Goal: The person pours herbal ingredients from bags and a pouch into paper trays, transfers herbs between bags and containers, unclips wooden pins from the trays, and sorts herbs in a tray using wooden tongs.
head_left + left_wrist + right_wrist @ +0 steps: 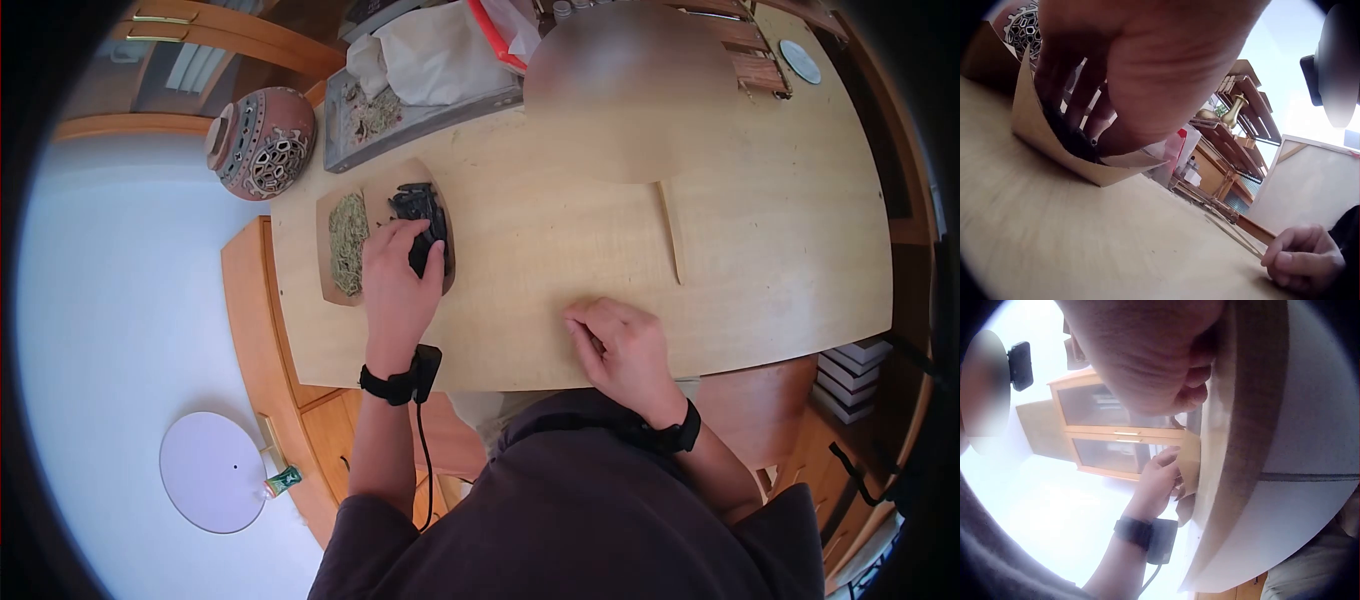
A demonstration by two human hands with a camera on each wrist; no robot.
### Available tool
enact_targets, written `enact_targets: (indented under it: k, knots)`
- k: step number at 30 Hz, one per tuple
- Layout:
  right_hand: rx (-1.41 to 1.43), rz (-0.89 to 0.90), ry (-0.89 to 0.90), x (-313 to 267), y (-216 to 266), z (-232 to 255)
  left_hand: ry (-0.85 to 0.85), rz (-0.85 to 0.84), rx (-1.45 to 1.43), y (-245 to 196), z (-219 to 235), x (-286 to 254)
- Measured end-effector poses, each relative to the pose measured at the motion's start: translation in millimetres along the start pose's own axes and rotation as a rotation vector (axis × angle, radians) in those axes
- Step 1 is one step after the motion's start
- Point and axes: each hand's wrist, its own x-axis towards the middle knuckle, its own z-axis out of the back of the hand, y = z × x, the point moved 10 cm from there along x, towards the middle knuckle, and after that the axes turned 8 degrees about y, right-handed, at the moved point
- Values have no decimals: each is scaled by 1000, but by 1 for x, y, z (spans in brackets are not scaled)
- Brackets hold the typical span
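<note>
My left hand (400, 285) reaches into the right side of a brown paper tray (330, 280), over a heap of dark, stick-like dried pieces (412, 200). Its thumb and index finger come down on the heap; in the left wrist view the fingers drop behind the tray's folded wall (1079, 165), which hides their tips. Whether they grip any pieces I cannot tell. Greenish dried herb bits (347, 240) fill the tray's left side. Loosely curled, my right hand (625, 350) rests near the table's front edge and holds nothing.
A thin wooden strip (670, 235) lies right of centre on the table (530, 250). Behind the paper tray stand a patterned clay pot (265, 145) and a grey tray (420, 130) bearing a white cloth bag (440, 60). A blurred patch covers part of the far table.
</note>
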Motion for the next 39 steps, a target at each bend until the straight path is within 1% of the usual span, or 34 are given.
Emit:
enact_targets:
  k: [1, 2, 4, 5, 7, 9, 11, 13, 14, 16, 17, 19, 20, 22, 23, 25, 27, 28, 29, 30, 32, 34, 35, 36, 38, 39]
  knots:
    - [-8, -7, 14, 0, -1, -1, -58, -51, 11, -6, 6, -2]
    - [-6, -7, 12, -1, -1, -1, -57, -53, 13, -8, 7, -3]
    - [-12, 3, 5, -1, 0, 0, -174, -54, -83, -13, 24, -9]
    - [-13, 5, 0, 0, 0, 1, -177, -59, -83, -19, 28, -15]
    - [-9, 32, -15, 0, 3, 3, -114, 13, -269, -23, 27, -33]
    - [-4, 37, -31, 0, 3, 3, -87, -138, -308, -47, 26, -52]
    - [-4, 46, -49, 0, 5, 5, -60, -214, -454, -59, 13, -69]
    - [-10, 10, -13, 0, 3, 2, -23, -160, -616, -61, -7, -80]
    - [-24, 24, -18, 0, 6, 4, -40, -172, -621, -63, -16, -87]
    - [-6, -21, 8, 0, 5, 3, 86, -8, -661, -51, -50, -92]
    - [-21, 1, 1, 0, 8, 4, 62, -22, -665, -53, -50, -91]
    - [137, -80, 46, 0, 0, 1, 61, -56, -688, -56, -51, -89]
    - [124, -56, 42, 2, 3, 5, 36, -68, -690, -55, -49, -89]
    - [443, -246, 203, 3, -9, -4, 34, -69, -718, -53, -49, -89]
    - [430, -232, 195, 10, 6, 6, 21, -85, -722, -52, -48, -89]
    - [400, 31, 261, 33, 82, 31, 49, -86, -718, -52, -50, -90]
    - [677, 311, 298, 51, 175, 54, 56, -110, -717, -56, -43, -87]
    - [661, 481, 285, 49, 205, 58, 68, -115, -710, -58, -41, -86]
    - [562, 585, 465, 48, 240, 56, 77, -114, -742, -56, -44, -86]
    - [547, 588, 455, 48, 257, 61, 75, -132, -747, -59, -46, -89]
    - [481, 641, 619, 38, 291, 49, 58, -36, -822, -52, -53, -92]
    - [424, 698, 802, 29, 337, 33, 45, -52, -781, -50, -50, -94]
    - [72, 297, 1445, 31, 348, -1, 39, -43, -813, -49, -52, -96]
    - [56, 310, 1448, 26, 344, -4, 29, -39, -847, -46, -52, -96]
    - [382, 530, 1133, 31, 351, 15, 22, -57, -839, -44, -52, -96]
    - [367, 534, 1130, 8, 349, 3, 34, -73, -830, -45, -53, -96]
